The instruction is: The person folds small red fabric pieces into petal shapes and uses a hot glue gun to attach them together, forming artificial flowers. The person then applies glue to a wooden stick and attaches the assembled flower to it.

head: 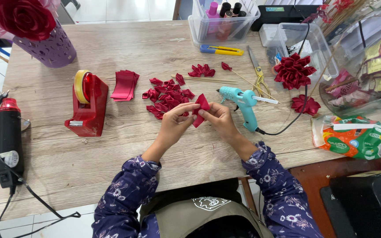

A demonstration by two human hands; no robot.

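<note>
My left hand (176, 124) and my right hand (219, 119) both pinch a folded piece of dark red ribbon (200, 108) between their fingertips, just above the wooden table (111, 154). Right behind my hands lies a pile of folded red ribbon petals (166, 96). A teal glue gun (244, 102) stands on the table to the right of my right hand, its cord trailing right. A stack of flat red ribbon squares (125, 84) lies left of the pile.
A red tape dispenser (88, 103) is at the left, a black heat gun (9, 141) at the far left edge. A finished red ribbon flower (293, 70), scissors (257, 70), thin sticks (208, 79), a utility knife (221, 50), clear bins (222, 20) and a purple vase (45, 44) stand farther back.
</note>
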